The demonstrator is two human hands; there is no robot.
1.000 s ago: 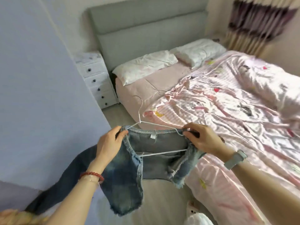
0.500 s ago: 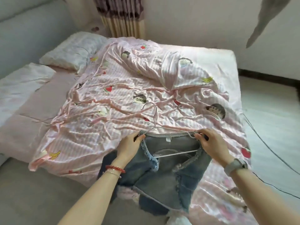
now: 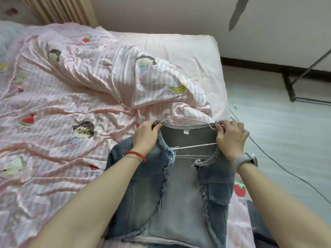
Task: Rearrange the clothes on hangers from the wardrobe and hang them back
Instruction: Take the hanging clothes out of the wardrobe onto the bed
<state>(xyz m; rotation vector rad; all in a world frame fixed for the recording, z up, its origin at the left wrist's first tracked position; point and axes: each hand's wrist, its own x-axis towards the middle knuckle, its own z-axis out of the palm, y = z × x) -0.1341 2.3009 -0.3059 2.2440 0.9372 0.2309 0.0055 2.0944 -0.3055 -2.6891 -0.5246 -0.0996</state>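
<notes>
Denim, frayed and blue, our sleeveless jacket (image 3: 180,185) lies on its thin white wire hanger (image 3: 194,146) at the pink striped bedspread's (image 3: 75,108) near right edge; our left hand (image 3: 145,136) and right hand (image 3: 231,136) pinch its shoulders, beside bare floor (image 3: 279,133) crossed by a black cable (image 3: 279,164).

I see soft, even daylight with no glare; the pink striped satin quilt (image 3: 75,97) carries a mild sheen and shallow fold shadows. Wide-angle bending curves the frame edges, and my near forearms and the picture's corners look slightly blurred.
</notes>
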